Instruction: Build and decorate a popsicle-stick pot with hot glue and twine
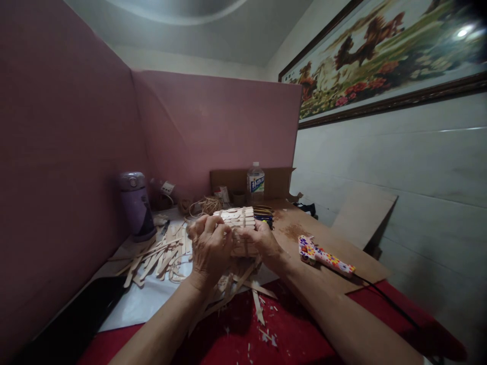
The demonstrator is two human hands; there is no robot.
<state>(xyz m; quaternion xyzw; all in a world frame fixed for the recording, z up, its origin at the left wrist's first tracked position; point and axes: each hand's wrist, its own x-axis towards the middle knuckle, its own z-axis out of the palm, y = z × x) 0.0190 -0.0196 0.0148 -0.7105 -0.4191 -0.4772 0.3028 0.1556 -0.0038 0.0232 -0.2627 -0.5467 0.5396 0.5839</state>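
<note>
Both my hands hold a small structure of glued wooden craft sticks (239, 219) above the table. My left hand (210, 246) wraps its left side with fingers curled over the top. On the right side my right hand (262, 241) presses against it. Loose wooden sticks (160, 258) lie scattered on a white sheet (152, 296) below and to the left of the hands. More stick scraps (258, 304) lie on the red tablecloth (289, 339) in front.
A colourful dotted glue gun (323, 256) with a black cord lies on a brown board (327, 238) at right. A purple flask (135, 205), a water bottle (255, 182), twine (207, 205) and a cardboard box (277, 182) stand at the back. Pink partitions (68, 152) enclose the left and back.
</note>
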